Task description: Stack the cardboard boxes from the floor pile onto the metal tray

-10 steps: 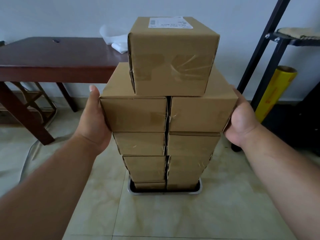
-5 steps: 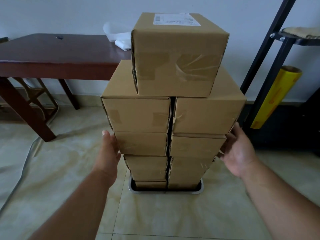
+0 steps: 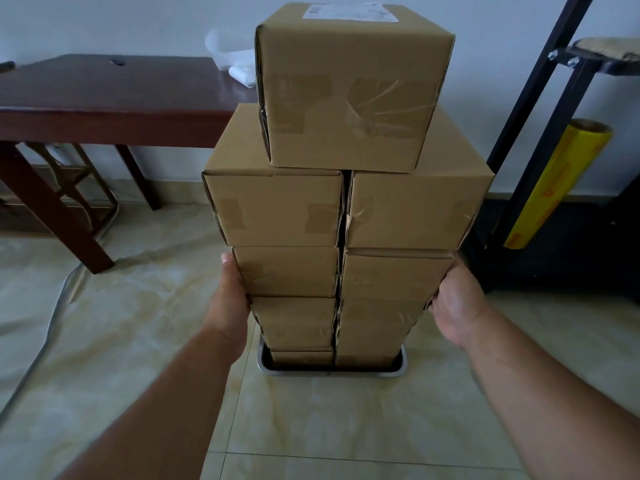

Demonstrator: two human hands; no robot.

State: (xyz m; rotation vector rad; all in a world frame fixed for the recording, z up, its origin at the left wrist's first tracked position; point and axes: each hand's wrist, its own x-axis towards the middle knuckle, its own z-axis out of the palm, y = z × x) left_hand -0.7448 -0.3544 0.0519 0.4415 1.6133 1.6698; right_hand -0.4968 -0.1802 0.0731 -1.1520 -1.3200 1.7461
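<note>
Head view. The cardboard boxes [image 3: 341, 216] stand as a tall stack on the metal tray [image 3: 332, 369], which sits on the tiled floor [image 3: 311, 420]. The stack runs in two columns side by side, four tiers visible above the tray rim. A single top box [image 3: 349, 88] sits centred over both columns, with a white label [image 3: 349, 11] on its upper face. Clear tape is visible on several front faces.

My left hand [image 3: 230, 303] lies flat against the left side of the stack, at the second tier down of the paired boxes, with the thumb pointing up along the box edge. Fingers are hidden behind the box; the palm presses and nothing is gripped, as far as I can see. My right hand [image 3: 457, 299] presses the right side at the same tier, palm turned inward. Its fingers are out of sight round the far side, so I cannot tell whether they curl.

Surroundings: a dark wooden table [image 3: 114, 98] stands at left against the wall. A black metal frame [image 3: 540, 98] stands at right. A yellow roll [image 3: 554, 185] leans beside it.
</note>
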